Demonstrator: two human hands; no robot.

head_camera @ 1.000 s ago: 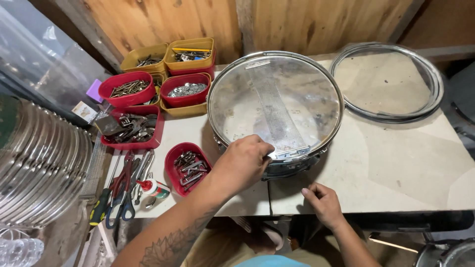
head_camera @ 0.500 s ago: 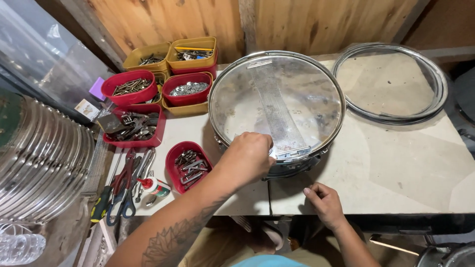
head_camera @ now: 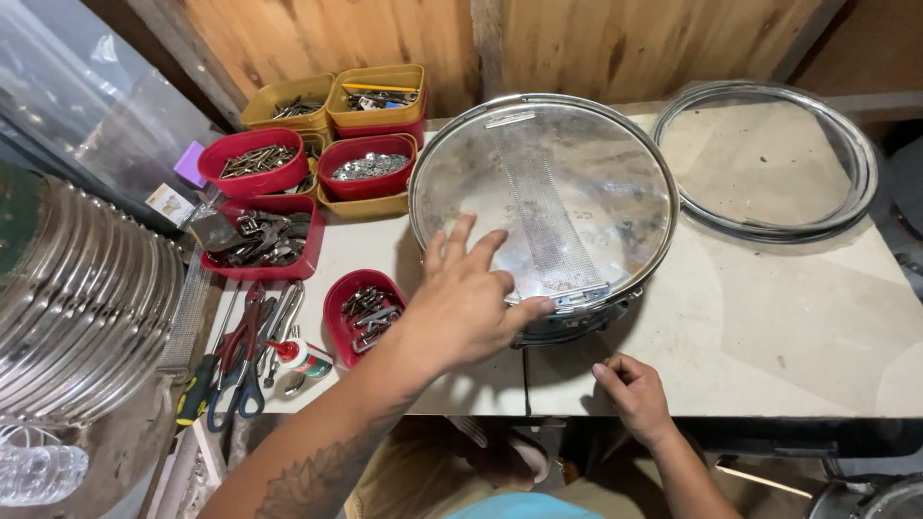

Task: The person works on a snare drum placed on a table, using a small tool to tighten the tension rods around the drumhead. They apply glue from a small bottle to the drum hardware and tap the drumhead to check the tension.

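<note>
**Open hand on the snare side of an upturned drum**

The left hand (head_camera: 468, 306) lies flat on the near edge of the snare drum (head_camera: 544, 207), fingers spread and apart, thumb reaching toward the metal end plate of the snare wires (head_camera: 544, 223). It clamps nothing; the palm simply rests on the clear drumhead and the rim. The right hand (head_camera: 634, 394) sits lower, at the front edge of the table (head_camera: 769, 336), fingers loosely curled with the tips on the tabletop, holding nothing that shows.

The drum stands bottom-up on the pale table, toward the middle and close to the near edge, its chrome hoop uppermost. Judging by the metal shell and hoop, it is probably fairly heavy and rigid, and the polished chrome likely slippery under bare skin. The thin transparent head looks taut but easily dented, and the strip of fine wires across it looks delicate and easy to bend. The safest hold would seem to be on the hoop or the shell at two opposite sides, not on the head or the wires.

Just left of the drum is a small red tray of metal hardware (head_camera: 361, 309); beyond it are more red and yellow bins of screws and washers (head_camera: 370, 165). Screwdrivers and pliers (head_camera: 236, 360) lie at the table's left edge. A loose chrome drum hoop (head_camera: 769, 159) lies to the drum's right.
</note>
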